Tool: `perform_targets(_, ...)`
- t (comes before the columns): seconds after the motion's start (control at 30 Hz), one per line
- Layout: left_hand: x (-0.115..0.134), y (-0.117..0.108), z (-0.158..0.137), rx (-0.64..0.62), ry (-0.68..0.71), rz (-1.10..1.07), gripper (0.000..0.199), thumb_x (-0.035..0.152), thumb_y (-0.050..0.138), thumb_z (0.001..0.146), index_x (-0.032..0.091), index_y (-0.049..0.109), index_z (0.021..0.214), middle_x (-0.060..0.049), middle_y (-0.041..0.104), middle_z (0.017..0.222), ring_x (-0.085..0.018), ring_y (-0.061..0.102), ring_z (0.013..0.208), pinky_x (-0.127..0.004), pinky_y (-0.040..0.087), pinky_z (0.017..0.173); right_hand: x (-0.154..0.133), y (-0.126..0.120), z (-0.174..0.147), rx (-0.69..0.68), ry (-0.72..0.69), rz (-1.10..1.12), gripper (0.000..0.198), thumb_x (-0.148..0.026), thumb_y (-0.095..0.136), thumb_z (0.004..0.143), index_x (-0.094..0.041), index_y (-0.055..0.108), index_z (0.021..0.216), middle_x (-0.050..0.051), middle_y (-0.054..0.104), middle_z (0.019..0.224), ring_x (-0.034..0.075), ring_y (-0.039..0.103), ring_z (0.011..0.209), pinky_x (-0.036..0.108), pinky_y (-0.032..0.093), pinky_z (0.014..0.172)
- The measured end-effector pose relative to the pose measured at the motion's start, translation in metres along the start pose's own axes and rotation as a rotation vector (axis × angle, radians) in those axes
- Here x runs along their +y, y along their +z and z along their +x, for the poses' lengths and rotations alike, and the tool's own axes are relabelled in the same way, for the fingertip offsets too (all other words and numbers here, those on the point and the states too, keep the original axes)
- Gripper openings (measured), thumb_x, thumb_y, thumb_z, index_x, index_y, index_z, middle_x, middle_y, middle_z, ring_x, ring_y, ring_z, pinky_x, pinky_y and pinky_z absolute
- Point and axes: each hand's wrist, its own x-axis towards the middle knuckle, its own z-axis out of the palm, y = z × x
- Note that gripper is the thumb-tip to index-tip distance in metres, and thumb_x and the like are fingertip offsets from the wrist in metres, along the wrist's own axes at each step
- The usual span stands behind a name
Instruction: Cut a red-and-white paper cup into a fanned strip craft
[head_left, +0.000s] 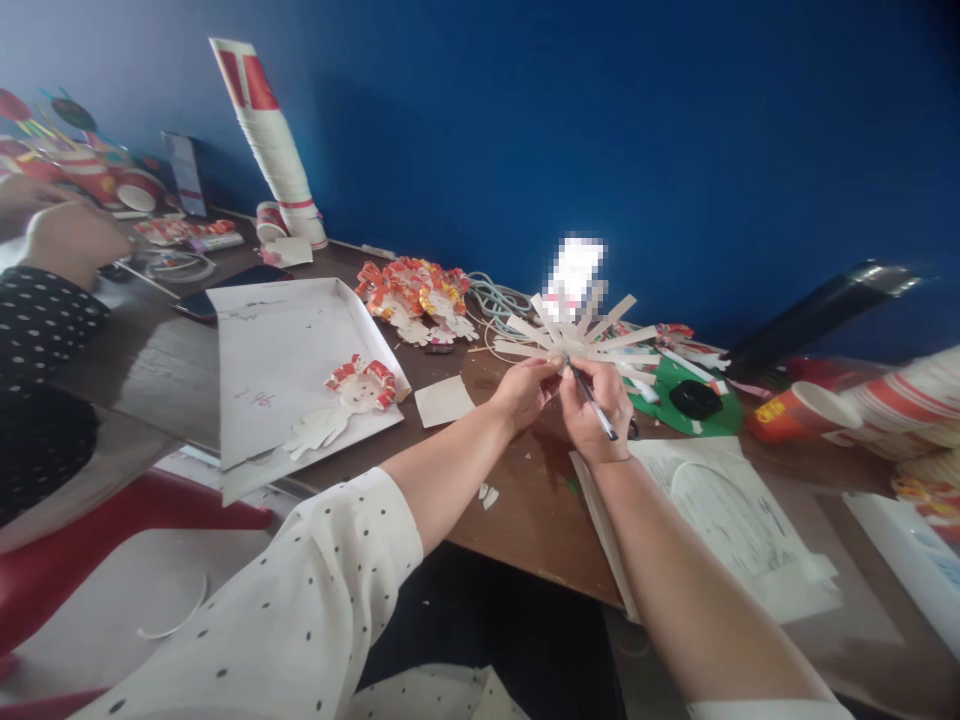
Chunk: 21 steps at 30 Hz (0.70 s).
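The left hand (527, 387) is closed in a pinch on the base of a cut paper cup (574, 335), whose wall is slit into strips that fan outward like spokes. The cup is held above the wooden table (517, 500), near its far edge by the blue wall. The right hand (596, 405) is closed around a pen (592, 398), held in a writing grip with its tip at the cup's centre; whether the tip touches the paper cannot be confirmed. A green paper disc (679, 410) lies just beyond the right hand. A white tray (277, 350) to the left carries a paper figure (345, 400). A tall cup stack (274, 140) leans against the wall. Another person's hand (71, 240) rests at the far left.
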Motion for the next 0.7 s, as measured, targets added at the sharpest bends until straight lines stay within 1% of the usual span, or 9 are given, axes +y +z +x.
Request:
perform_targets(0.13, 0.0007, 0.0010, -0.0013, -0.006, 0.001, -0.009, 0.015, 0.002, 0.064, 0.075, 0.011, 0.061, 0.064, 0.000, 0.060, 0.063, -0.008, 0.056, 0.061, -0.023, 0.045, 0.077, 0.0000, 0.0004, 0.0001, 0.008, 0.002, -0.008, 0.016, -0.030, 0.053, 0.092, -0.019, 0.059, 0.102, 0.009, 0.067, 0.091, 0.021, 0.066, 0.086, 0.033, 0.054, 0.075)
perform_targets(0.27, 0.0010, 0.0013, -0.0018, -0.001, -0.001, -0.009, 0.016, 0.002, 0.061, 0.077, 0.011, 0.061, 0.064, -0.001, 0.060, 0.062, -0.008, 0.056, 0.061, -0.023, 0.046, 0.075, 0.0001, 0.0010, 0.0004, 0.025, -0.020, 0.003, 0.015, -0.028, 0.054, 0.092, -0.018, 0.059, 0.102, 0.008, 0.067, 0.090, 0.020, 0.066, 0.085, 0.032, 0.054, 0.074)
perform_targets(0.47, 0.0012, 0.0018, -0.0024, -0.008, 0.003, -0.009, 0.015, 0.001, 0.063, 0.075, 0.011, 0.061, 0.064, 0.000, 0.060, 0.062, -0.008, 0.056, 0.061, -0.022, 0.046, 0.075, 0.0000, 0.0014, 0.0001, 0.022, -0.004, -0.018, 0.015, -0.030, 0.053, 0.092, -0.019, 0.059, 0.101, 0.009, 0.068, 0.090, 0.020, 0.066, 0.085, 0.033, 0.055, 0.074)
perform_targets(0.6, 0.0005, 0.0021, -0.0019, 0.003, 0.005, -0.018, 0.018, 0.001, 0.060, 0.078, 0.011, 0.061, 0.063, -0.001, 0.060, 0.062, -0.008, 0.056, 0.061, -0.022, 0.046, 0.074, 0.0000, 0.0013, 0.0003, 0.027, -0.018, 0.005, 0.015, -0.028, 0.054, 0.091, -0.019, 0.058, 0.102, 0.008, 0.067, 0.090, 0.020, 0.066, 0.085, 0.033, 0.054, 0.075)
perform_targets(0.7, 0.0000, 0.0016, -0.0011, 0.004, 0.004, -0.029, 0.017, 0.000, 0.061, 0.076, 0.011, 0.061, 0.063, -0.001, 0.061, 0.063, -0.008, 0.057, 0.061, -0.023, 0.046, 0.076, 0.0004, 0.0014, 0.0002, 0.023, -0.015, 0.006, 0.014, -0.027, 0.054, 0.091, -0.019, 0.058, 0.102, 0.008, 0.067, 0.090, 0.021, 0.066, 0.085, 0.033, 0.054, 0.075)
